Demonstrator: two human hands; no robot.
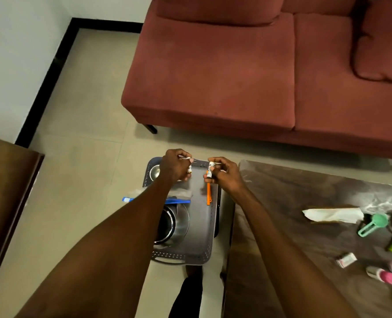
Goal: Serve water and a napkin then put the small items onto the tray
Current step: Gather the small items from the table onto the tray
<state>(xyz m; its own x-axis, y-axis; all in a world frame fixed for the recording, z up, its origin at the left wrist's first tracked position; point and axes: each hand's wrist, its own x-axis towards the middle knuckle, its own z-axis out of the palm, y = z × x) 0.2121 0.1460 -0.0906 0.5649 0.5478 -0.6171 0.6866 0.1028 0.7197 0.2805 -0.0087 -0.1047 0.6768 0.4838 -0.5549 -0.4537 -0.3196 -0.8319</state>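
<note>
Above the grey tray (209,228), which carries a steel bowl (174,222) and an orange pen (208,193), your right hand (224,174) pinches a small white tube (211,167); your left hand (175,165) curls round another small item, too hidden to identify.

Grey tray (209,226) with dotted rim, orange pen (208,193), maroon sofa (236,70), white napkin (332,215).

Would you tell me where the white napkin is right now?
In the head view, the napkin lies on the dark table at the right, just left of the green scoop, well away from the tray.
</note>
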